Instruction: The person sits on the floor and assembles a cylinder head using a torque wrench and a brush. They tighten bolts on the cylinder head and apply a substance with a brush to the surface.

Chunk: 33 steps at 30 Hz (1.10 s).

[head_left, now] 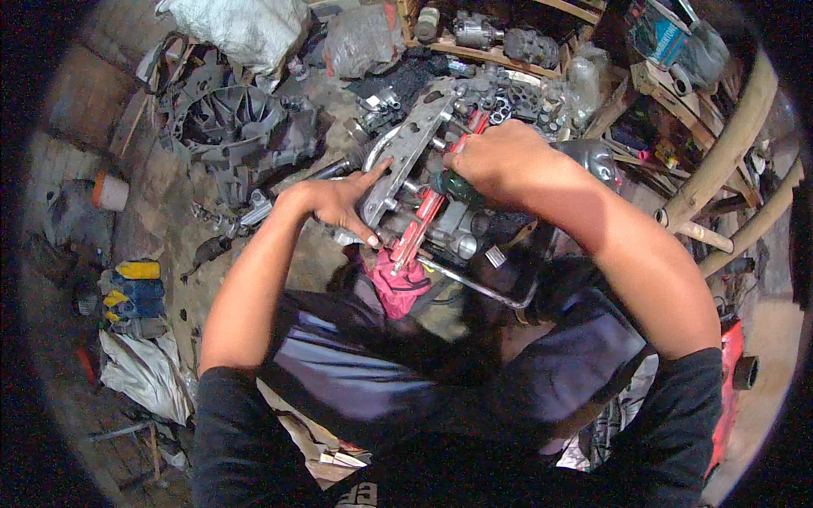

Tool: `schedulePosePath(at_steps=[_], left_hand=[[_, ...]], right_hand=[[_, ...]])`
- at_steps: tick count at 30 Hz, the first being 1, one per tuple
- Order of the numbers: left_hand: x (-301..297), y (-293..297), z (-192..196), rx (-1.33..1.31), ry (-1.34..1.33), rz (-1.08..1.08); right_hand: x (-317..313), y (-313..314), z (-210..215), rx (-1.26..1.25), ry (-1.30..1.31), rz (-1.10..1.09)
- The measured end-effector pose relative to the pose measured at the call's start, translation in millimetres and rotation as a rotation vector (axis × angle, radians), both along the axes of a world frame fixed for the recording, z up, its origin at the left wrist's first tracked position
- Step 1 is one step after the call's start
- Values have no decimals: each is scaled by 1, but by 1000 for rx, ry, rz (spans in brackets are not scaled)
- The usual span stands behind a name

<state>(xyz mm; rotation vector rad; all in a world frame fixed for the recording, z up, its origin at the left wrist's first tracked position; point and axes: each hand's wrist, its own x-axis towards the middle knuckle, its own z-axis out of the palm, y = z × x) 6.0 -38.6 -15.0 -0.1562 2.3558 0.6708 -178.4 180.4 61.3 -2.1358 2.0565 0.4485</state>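
Note:
In front of me lies a long, flat silvery metal engine part with holes, set at a slant. Alongside its right edge runs a red bar. My left hand rests on the part's near left side, its thumb and forefinger spread apart and stretched along the metal. My right hand is closed in a fist over the upper part of the red bar. What sits inside that fist is hidden; a dark green rounded thing shows just below it. Under the near end of the bar is a pink cloth.
A bent metal rod and a small brush lie near my knees. A large grey gear housing stands at the far left. White sacks and loose metal parts crowd the back. Wooden poles lean at the right.

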Motion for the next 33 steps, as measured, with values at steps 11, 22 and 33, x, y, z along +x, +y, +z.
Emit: schedulePosePath(at_steps=[11, 22, 33], left_hand=[[0, 2, 3, 56, -28, 12], [1, 0, 3, 31, 10, -19], [1, 0, 1, 4, -1, -27]], right_hand=[[6, -9, 0, 93, 111, -132], [-32, -27, -40, -154, 195, 41], [-34, -39, -41, -76, 138, -7]])
